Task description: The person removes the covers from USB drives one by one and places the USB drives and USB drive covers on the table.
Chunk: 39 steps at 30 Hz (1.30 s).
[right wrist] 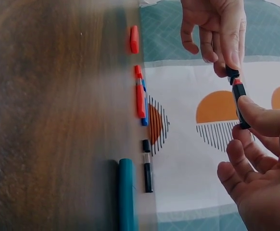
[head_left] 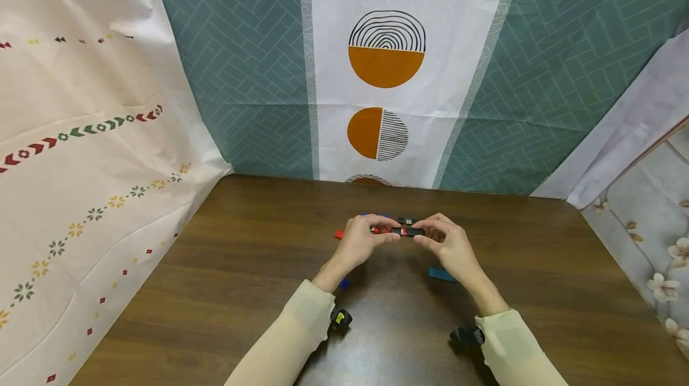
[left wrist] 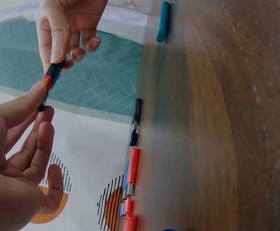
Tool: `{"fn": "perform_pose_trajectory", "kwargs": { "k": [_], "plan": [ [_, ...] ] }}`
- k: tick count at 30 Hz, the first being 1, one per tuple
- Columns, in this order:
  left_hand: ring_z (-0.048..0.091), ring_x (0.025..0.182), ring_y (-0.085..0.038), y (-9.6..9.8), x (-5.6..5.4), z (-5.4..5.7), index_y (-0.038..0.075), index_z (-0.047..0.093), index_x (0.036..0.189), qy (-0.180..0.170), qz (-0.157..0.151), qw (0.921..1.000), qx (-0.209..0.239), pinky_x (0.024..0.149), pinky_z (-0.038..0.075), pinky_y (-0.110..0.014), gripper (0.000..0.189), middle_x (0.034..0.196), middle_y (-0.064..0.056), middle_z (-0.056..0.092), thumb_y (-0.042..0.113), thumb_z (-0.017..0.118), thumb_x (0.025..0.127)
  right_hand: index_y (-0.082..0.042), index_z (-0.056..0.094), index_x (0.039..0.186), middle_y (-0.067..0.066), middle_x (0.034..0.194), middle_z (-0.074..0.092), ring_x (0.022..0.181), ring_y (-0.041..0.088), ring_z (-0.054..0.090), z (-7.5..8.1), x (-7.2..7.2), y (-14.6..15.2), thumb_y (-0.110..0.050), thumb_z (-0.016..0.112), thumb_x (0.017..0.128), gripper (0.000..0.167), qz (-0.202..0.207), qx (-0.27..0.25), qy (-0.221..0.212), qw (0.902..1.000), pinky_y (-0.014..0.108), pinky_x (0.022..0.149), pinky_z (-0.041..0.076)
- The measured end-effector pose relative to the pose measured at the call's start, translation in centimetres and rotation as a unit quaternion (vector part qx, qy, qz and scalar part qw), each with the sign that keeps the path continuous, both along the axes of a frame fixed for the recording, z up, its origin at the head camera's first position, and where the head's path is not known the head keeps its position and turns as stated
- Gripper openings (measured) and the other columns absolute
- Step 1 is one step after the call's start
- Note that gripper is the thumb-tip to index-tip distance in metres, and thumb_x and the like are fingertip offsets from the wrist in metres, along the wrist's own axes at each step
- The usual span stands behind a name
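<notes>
- At eight o'clock from the black-and-red stick (head_left: 410, 232), a small blue bit (head_left: 344, 283) lies on the desk (head_left: 242, 266).
- Between four and five o'clock lies a teal bar (head_left: 442, 274).
- Up above the desk, both grips are narrow: the left hand (head_left: 362, 239) pinches the stick's nine o'clock end, the right hand (head_left: 451, 246) its three o'clock end.
- Just past it, at twelve o'clock, is another black stick (head_left: 408, 221).
- Farthest off hangs a cloth (head_left: 420, 96).
</notes>
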<state>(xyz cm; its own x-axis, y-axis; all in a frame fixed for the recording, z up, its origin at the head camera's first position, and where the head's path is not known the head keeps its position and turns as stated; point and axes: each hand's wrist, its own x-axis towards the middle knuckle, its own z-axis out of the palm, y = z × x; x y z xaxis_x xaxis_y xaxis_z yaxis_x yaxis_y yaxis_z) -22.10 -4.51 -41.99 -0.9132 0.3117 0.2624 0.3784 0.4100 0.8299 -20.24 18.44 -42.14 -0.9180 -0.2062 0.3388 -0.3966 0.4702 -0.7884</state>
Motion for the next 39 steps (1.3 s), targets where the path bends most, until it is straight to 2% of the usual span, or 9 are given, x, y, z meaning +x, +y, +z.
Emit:
{"fn": "perform_pose_trajectory", "kwargs": {
  "k": [8,12,20,33,36,39],
  "plan": [
    [0.064,0.086,-0.024,0.0,-0.2,-0.1,0.02,0.083,0.108,-0.011,0.015,0.9998,0.012,0.065,0.049,-0.024,0.02,0.103,0.005,0.076,0.024,0.084,0.089,-0.007,0.077,0.112,0.007,0.095,0.058,0.074,0.021,0.05,-0.1,-0.1,0.5,-0.01,0.078,0.094,0.018,-0.016,-0.006,0.001,0.9999,0.028,0.063,0.042],
    [0.064,0.086,-0.025,0.0,-0.2,-0.1,0.019,0.083,0.108,-0.012,0.017,0.9997,0.013,0.064,0.048,-0.024,0.019,0.098,0.005,0.076,0.023,0.084,0.089,-0.007,0.077,0.112,0.007,0.096,0.058,0.075,0.021,0.051,-0.2,-0.2,0.6,-0.009,0.078,0.094,0.018,-0.017,-0.004,0.002,0.9998,0.028,0.063,0.043],
    [0.063,0.083,-0.031,-0.1,-0.2,-0.2,0.016,0.082,0.111,-0.006,0.023,0.9995,0.022,0.06,0.045,-0.022,0.022,0.103,0.0,0.076,0.023,0.083,0.09,-0.007,0.077,0.112,0.007,0.097,0.059,0.075,0.02,0.052,-0.2,-0.4,1.1,-0.008,0.079,0.093,0.019,-0.036,-0.002,0.008,0.9993,0.026,0.064,0.044],
    [0.063,0.079,-0.014,0.0,-0.1,-0.3,0.017,0.082,0.112,0.002,0.031,0.9995,0.009,0.064,0.051,-0.023,0.022,0.107,0.002,0.076,0.024,0.082,0.091,-0.005,0.077,0.111,0.007,0.095,0.06,0.074,0.018,0.053,-0.1,-0.5,1.3,-0.004,0.079,0.092,0.02,-0.042,0.003,0.014,0.999,0.025,0.063,0.044],
    [0.064,0.079,-0.015,0.1,-0.1,-0.4,0.017,0.082,0.111,0.0,0.03,0.9995,0.013,0.064,0.051,-0.023,0.021,0.102,0.003,0.076,0.023,0.083,0.091,-0.005,0.077,0.112,0.008,0.095,0.06,0.075,0.019,0.052,-0.2,-0.6,1.4,-0.005,0.079,0.092,0.02,-0.04,0.003,0.007,0.9992,0.025,0.064,0.044],
    [0.067,0.082,-0.023,0.1,-0.2,-0.4,0.015,0.082,0.11,-0.004,0.027,0.9994,0.021,0.063,0.051,-0.023,0.021,0.095,0.004,0.075,0.022,0.083,0.09,-0.004,0.077,0.112,0.009,0.096,0.06,0.075,0.018,0.052,-0.2,-0.5,1.6,-0.008,0.08,0.092,0.021,-0.041,0.003,0.001,0.9992,0.024,0.064,0.044]
  ]
}}
